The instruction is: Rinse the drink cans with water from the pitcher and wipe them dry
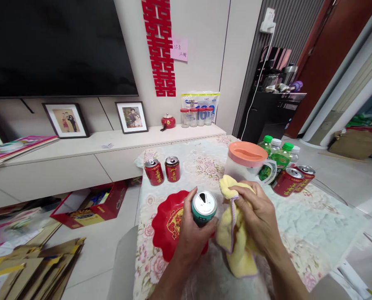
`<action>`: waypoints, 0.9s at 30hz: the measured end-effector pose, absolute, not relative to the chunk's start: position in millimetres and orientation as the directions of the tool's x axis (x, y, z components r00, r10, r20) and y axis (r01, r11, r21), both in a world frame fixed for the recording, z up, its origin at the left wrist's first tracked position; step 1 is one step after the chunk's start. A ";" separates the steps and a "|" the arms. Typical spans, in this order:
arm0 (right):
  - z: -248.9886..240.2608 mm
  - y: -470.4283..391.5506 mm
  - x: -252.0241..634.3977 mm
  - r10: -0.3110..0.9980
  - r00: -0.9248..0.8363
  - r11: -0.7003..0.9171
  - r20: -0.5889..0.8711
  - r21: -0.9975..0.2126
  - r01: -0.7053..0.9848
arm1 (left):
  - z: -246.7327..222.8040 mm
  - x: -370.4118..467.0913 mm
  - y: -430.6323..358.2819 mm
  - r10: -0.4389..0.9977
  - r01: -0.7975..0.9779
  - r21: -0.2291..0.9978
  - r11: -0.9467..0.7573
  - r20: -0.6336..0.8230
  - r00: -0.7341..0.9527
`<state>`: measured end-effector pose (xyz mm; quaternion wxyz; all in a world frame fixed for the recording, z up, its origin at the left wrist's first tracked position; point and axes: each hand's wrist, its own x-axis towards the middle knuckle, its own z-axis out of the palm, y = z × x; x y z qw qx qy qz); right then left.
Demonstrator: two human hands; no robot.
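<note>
Here, left fingers (190, 208) wrap the green can (203, 207).

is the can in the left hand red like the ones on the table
No, the can gripped by the left hand has a green body, unlike the red cans standing behind the plate.

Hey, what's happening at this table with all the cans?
A person is holding a green can upright in the left hand, its opened top facing up, and pressing a yellow cloth against its side with the right hand. Just under the can lies a red plate on the flowered tablecloth. Two red cans stand at the far edge, two more lie to the right beside green bottles, and a jug with an orange lid stands behind the cloth.
</note>
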<state>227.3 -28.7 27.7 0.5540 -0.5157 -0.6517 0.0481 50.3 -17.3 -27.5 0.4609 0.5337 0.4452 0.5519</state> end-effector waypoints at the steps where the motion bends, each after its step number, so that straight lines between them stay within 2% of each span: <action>1: 24.4 -26.5 223.4 0.747 0.150 0.459 0.647 -0.666 0.588 | -27.2 50.3 -17.2 0.986 -0.056 0.985 -0.165 0.165 -0.002; 4: 16.1 -21.4 209.3 0.805 0.144 0.455 0.576 -0.754 0.474 | -28.4 50.0 -17.1 0.986 -0.113 0.981 -0.158 0.162 0.026; 8: 8.2 -15.5 198.2 0.833 0.146 0.446 0.533 -0.805 0.391 | -31.3 48.5 -18.9 0.979 -0.145 0.971 -0.188 0.197 0.047; 14: -3.8 -5.4 202.8 0.898 0.095 0.354 0.430 -0.833 0.426 | -31.1 48.5 -23.0 0.968 -0.146 0.960 -0.237 0.246 0.044; 18: -10.6 -2.5 203.8 0.905 0.031 0.347 0.424 -0.779 0.522 | -30.4 49.5 -20.2 0.969 -0.205 0.948 -0.244 0.247 -0.007; 21: -11.0 -3.5 203.8 0.912 -0.030 0.349 0.408 -0.736 0.580 | -31.3 48.0 -16.6 0.971 -0.179 0.955 -0.237 0.229 -0.064; 27: 1.1 -10.7 206.2 0.915 -0.022 0.371 0.404 -0.815 0.445 | -34.5 45.4 -12.8 0.972 -0.128 0.965 -0.229 0.218 -0.091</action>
